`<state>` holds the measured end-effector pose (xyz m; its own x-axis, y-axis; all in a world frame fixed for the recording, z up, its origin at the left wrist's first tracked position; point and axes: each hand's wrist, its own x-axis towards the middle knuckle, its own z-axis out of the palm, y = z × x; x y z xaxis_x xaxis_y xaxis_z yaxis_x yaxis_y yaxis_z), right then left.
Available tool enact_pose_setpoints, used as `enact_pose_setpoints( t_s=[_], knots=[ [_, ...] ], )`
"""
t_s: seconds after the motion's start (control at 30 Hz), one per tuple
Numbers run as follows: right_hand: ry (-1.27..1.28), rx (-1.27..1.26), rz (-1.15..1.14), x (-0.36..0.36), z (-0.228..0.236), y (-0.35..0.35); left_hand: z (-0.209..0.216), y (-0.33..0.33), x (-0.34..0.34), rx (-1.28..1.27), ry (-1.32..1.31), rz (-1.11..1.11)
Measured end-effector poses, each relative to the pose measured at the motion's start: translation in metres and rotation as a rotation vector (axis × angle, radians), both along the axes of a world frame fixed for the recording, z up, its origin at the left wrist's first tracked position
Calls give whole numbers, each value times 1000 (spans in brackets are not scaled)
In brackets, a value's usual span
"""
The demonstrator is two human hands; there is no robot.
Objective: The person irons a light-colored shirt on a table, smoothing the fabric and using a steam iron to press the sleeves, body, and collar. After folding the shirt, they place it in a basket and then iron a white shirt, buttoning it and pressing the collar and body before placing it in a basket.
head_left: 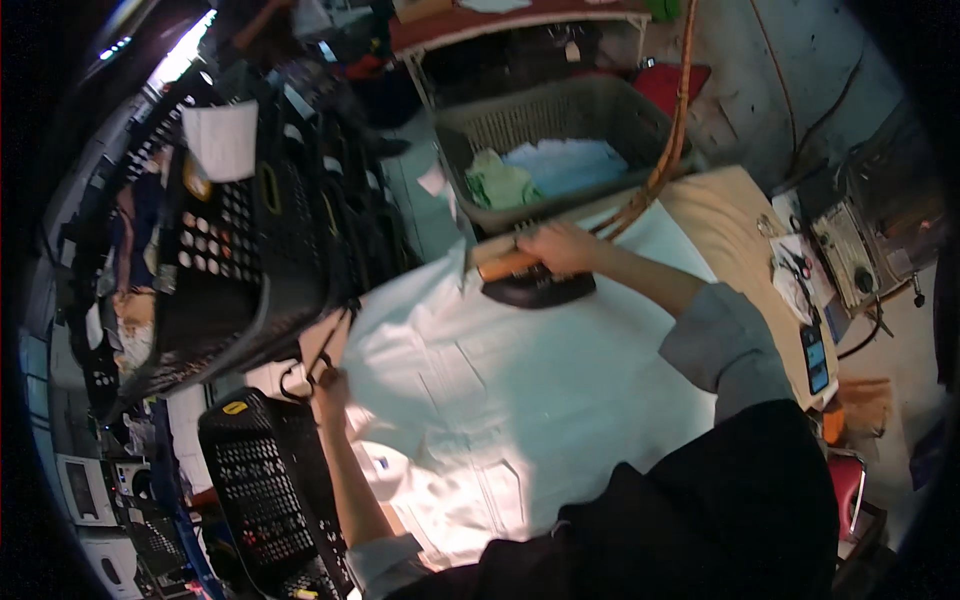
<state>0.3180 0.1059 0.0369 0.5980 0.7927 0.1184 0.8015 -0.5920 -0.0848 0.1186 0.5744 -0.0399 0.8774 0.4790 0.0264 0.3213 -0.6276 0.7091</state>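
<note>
One pale shirt [500, 390] is lying spread flat across the padded ironing table [720, 215], and one dark iron [537, 287] is sitting on the shirt's far edge. The person's right hand [556, 247] is gripping the iron's orange handle, fingers wrapped around it. The left hand [330, 385] is pinching the shirt's left edge, just beside a black hook. Two black perforated crates are standing to the left, a tall one [235, 240] and a lower one [265, 480]. One tan laundry basket [560, 110] beyond the table is holding folded cloth. One pair of scissors [797, 264] is lying at the table's right end. The room around is looking dim and crowded, with cables hanging along a stained wall.
</note>
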Motion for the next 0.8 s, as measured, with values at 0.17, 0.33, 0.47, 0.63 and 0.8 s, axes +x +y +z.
enact_pose_setpoints(
  t_s=[0.17,0.33,0.47,0.63,0.8],
  knots=[
    [185,-174,-57,-30,-4,-43,-7,-1,5,119,-31,-69],
    [265,-66,-147,-81,17,-109,6,-13,-1,-132,73,140],
    [180,33,-383,-80,8,-165,10,-38,-1,382,-129,108],
    [9,56,-672,-43,-9,-237,38,-101,10,329,-128,-53],
    [-75,47,-886,-6,-14,-291,48,-166,10,344,-209,-217]
  ],
)
